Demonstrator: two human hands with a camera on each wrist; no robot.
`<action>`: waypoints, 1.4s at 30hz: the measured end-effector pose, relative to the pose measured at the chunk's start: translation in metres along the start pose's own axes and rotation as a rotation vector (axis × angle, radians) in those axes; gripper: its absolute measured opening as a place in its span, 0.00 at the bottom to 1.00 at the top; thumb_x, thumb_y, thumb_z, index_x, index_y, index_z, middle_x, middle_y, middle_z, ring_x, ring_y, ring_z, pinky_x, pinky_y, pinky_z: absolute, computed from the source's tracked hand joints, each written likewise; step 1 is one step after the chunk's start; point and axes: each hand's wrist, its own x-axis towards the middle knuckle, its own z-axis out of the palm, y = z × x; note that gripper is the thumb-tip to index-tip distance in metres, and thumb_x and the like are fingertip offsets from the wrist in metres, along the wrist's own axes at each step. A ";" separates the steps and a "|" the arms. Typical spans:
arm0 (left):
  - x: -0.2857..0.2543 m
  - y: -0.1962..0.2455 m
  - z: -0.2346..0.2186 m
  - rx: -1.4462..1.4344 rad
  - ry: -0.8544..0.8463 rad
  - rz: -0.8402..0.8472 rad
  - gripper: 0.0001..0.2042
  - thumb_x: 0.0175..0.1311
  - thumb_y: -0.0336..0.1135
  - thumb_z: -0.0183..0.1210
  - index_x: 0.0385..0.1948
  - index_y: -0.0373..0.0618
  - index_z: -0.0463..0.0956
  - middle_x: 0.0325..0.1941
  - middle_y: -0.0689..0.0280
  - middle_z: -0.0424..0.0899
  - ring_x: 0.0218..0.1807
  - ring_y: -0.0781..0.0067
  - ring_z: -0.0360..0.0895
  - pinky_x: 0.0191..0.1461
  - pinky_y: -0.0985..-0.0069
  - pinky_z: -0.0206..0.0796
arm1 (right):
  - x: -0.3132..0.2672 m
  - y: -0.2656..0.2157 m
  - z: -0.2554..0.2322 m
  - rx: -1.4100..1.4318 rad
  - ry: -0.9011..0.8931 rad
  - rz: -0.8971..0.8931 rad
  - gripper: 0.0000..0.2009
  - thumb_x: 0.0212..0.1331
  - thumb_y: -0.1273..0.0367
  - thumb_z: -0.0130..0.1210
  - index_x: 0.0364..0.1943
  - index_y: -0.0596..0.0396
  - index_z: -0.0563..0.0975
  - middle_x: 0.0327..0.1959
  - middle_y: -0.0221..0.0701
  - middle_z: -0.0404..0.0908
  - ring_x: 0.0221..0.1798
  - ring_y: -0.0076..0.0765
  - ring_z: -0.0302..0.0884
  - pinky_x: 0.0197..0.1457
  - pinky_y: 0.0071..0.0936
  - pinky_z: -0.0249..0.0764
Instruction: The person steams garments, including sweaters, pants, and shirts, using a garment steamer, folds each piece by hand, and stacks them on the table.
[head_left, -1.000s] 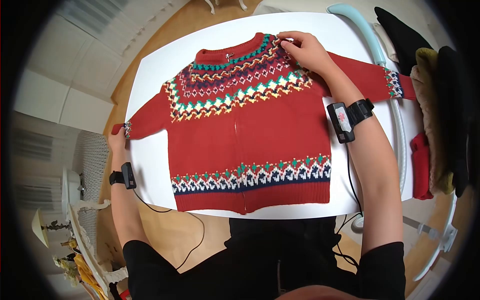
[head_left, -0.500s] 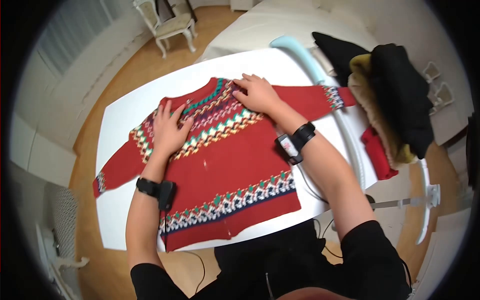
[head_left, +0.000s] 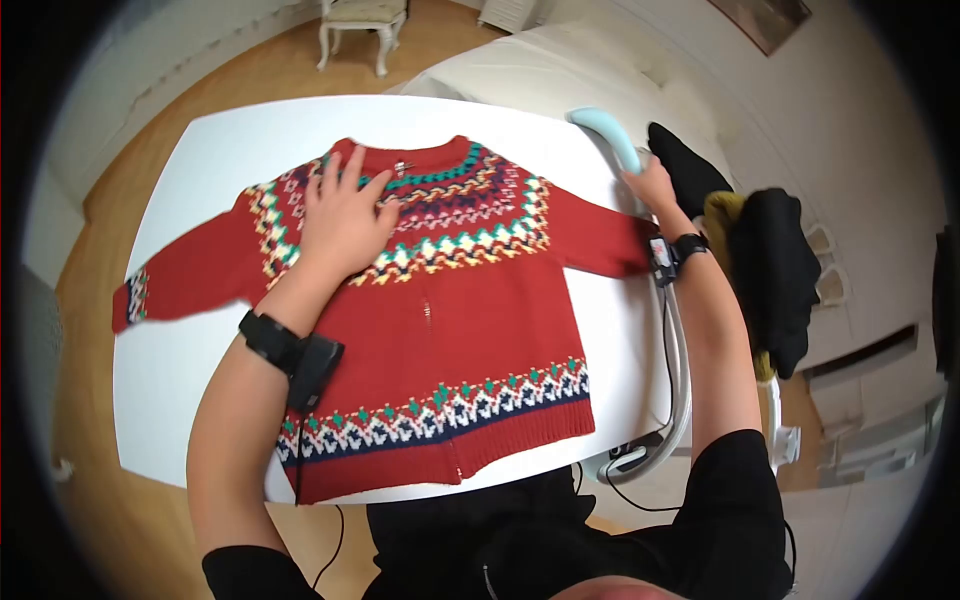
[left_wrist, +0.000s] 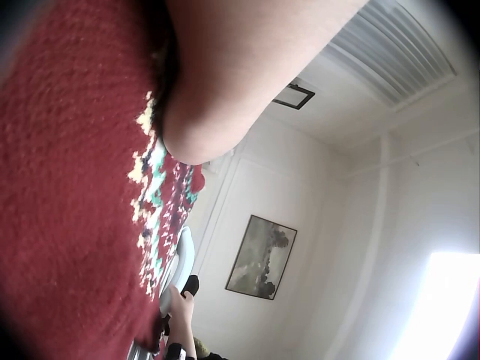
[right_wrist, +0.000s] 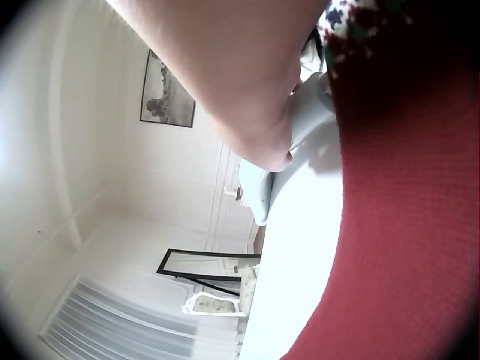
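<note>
A red knitted cardigan [head_left: 500, 320] with patterned bands at the yoke and hem lies spread front-up on the white table [head_left: 210, 160]. My left hand [head_left: 345, 220] rests on its yoke just below the collar, fingers straight and spread. At the table's right side, my right hand [head_left: 652, 187] grips the lower end of a light-blue steamer wand [head_left: 603, 128], which has a grey hose [head_left: 682, 380]. The right wrist view shows the thumb along the wand [right_wrist: 311, 112]. My right forearm passes over the cardigan's right-side sleeve [head_left: 600, 240] and hides its cuff.
Folded dark and olive clothes [head_left: 775, 270] are piled beyond the table's right edge, with a black garment [head_left: 685, 165] behind the wand. A pale covered bed [head_left: 520, 75] stands past the far edge. Thin black cables hang from both wristbands.
My left hand has moved from the left cuff onto the yoke. My right hand has left the shoulder, gone right and taken hold of the steamer wand. The head view has shifted.
</note>
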 end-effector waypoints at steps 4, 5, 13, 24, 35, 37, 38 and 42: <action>0.000 0.002 -0.002 -0.023 -0.015 -0.024 0.23 0.67 0.51 0.52 0.61 0.56 0.75 0.77 0.54 0.57 0.77 0.46 0.51 0.76 0.46 0.44 | 0.021 0.002 0.015 -0.012 -0.074 -0.055 0.31 0.48 0.49 0.67 0.50 0.60 0.80 0.48 0.48 0.84 0.54 0.52 0.81 0.57 0.40 0.76; 0.000 0.001 -0.001 -0.025 -0.005 -0.022 0.23 0.67 0.51 0.52 0.61 0.56 0.75 0.77 0.54 0.57 0.77 0.46 0.51 0.76 0.46 0.44 | 0.029 -0.001 0.015 -0.007 -0.069 -0.060 0.30 0.49 0.49 0.67 0.49 0.60 0.80 0.47 0.48 0.84 0.53 0.52 0.82 0.56 0.41 0.76; 0.002 0.003 0.000 0.069 -0.077 -0.012 0.24 0.70 0.51 0.48 0.64 0.58 0.72 0.78 0.56 0.54 0.78 0.49 0.49 0.77 0.47 0.41 | 0.051 0.025 -0.082 0.170 0.068 -0.039 0.30 0.52 0.48 0.66 0.41 0.65 0.79 0.30 0.47 0.84 0.36 0.48 0.85 0.41 0.43 0.77; 0.000 -0.002 0.004 0.000 0.026 0.034 0.18 0.69 0.44 0.52 0.58 0.56 0.77 0.76 0.55 0.58 0.77 0.48 0.51 0.76 0.47 0.45 | -0.030 -0.028 -0.177 0.487 -0.199 -0.281 0.28 0.62 0.61 0.62 0.62 0.57 0.66 0.37 0.33 0.80 0.30 0.24 0.78 0.31 0.24 0.78; 0.001 0.000 0.003 -0.014 -0.047 -0.004 0.20 0.67 0.47 0.50 0.60 0.60 0.76 0.75 0.58 0.62 0.78 0.51 0.52 0.77 0.45 0.40 | -0.140 -0.149 -0.133 0.283 -0.825 -0.715 0.33 0.69 0.62 0.55 0.75 0.36 0.55 0.28 0.28 0.74 0.24 0.24 0.76 0.29 0.26 0.78; 0.002 -0.001 0.000 0.031 -0.073 -0.016 0.22 0.67 0.50 0.50 0.61 0.62 0.75 0.76 0.58 0.61 0.78 0.52 0.52 0.78 0.47 0.40 | -0.142 -0.150 -0.127 0.294 -0.827 -0.693 0.33 0.68 0.62 0.55 0.76 0.36 0.55 0.27 0.28 0.74 0.23 0.24 0.76 0.29 0.26 0.78; 0.002 -0.002 0.001 0.038 -0.069 -0.013 0.22 0.67 0.52 0.51 0.61 0.63 0.76 0.76 0.59 0.61 0.78 0.53 0.52 0.78 0.47 0.40 | -0.142 -0.147 -0.127 0.285 -0.829 -0.687 0.33 0.68 0.61 0.55 0.76 0.36 0.55 0.27 0.28 0.74 0.22 0.24 0.76 0.29 0.26 0.78; 0.005 -0.004 0.005 0.052 -0.078 -0.033 0.23 0.67 0.56 0.52 0.61 0.66 0.77 0.77 0.61 0.60 0.78 0.54 0.52 0.78 0.51 0.40 | -0.133 -0.114 -0.149 0.155 -0.850 -0.621 0.34 0.66 0.62 0.58 0.75 0.37 0.57 0.28 0.27 0.75 0.21 0.24 0.75 0.29 0.25 0.78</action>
